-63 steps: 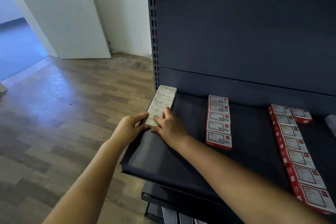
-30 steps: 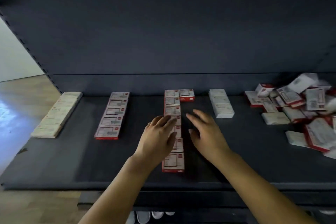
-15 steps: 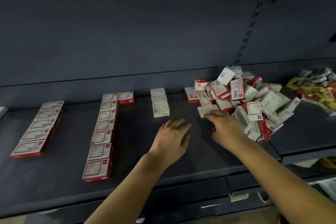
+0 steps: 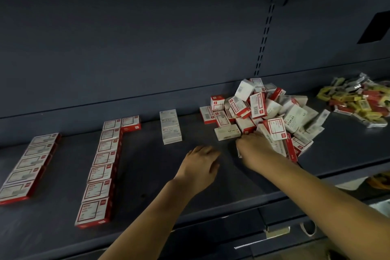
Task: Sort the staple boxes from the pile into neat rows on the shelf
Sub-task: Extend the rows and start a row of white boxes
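I am looking down at the dark shelf (image 4: pixel 147 177), whose front lip is running from lower left up toward the right, with bare surface lying open between the rows and the pile. The pile of staple boxes (image 4: pixel 266 116) is sitting at the back right of this shelf, boxes tilted and overlapping, a few standing on edge. To its left, a short white row (image 4: pixel 170 126) is lying near the back wall; further left, a long red-and-white row (image 4: pixel 101 167) is running from the back toward the front lip, with one extra box (image 4: pixel 130 123) just beside its back end; a second red-and-white row (image 4: pixel 27 167) is lying at the far left. On the neighbouring shelf section to the right, a heap of yellow and red packets (image 4: pixel 358 101) is lying well apart from the pile. One loose white box (image 4: pixel 227 132) is lying flat at the pile's near-left edge. My right hand (image 4: pixel 255 150) is resting at the pile's front edge, fingers bent down among the boxes, fingertips just beside that white box; I cannot tell whether it is gripping anything. My left hand (image 4: pixel 200 167) is hovering over bare shelf, fingers relaxed and slightly spread, holding nothing.
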### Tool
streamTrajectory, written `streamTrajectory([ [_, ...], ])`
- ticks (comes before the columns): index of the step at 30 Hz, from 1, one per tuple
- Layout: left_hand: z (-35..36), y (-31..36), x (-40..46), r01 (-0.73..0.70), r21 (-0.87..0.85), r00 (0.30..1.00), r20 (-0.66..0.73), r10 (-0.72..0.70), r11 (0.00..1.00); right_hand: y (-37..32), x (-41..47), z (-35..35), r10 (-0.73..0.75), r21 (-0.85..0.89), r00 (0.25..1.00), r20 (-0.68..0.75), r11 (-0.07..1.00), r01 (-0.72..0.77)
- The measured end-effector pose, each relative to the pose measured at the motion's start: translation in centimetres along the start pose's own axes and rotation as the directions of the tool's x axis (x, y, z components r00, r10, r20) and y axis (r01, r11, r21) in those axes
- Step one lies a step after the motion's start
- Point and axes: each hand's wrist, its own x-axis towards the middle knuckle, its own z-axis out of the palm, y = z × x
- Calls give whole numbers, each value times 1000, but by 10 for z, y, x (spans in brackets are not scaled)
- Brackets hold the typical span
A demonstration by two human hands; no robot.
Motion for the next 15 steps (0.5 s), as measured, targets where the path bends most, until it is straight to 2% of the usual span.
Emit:
streamTrajectory([
  [7,3,-11,-5,45,7,999,-8,-45,999,2,-2,8,-50,85,996,-71,995,56],
  [11,1,-17,-6,78,-42,996,-28,-79,996,3,1,11,-88,191,993,-84,976,103],
  [15,-2,-21,-7,72,-121,994,-69,-81,990,0,-3,15,-140,342,971,-196,918,201],
])
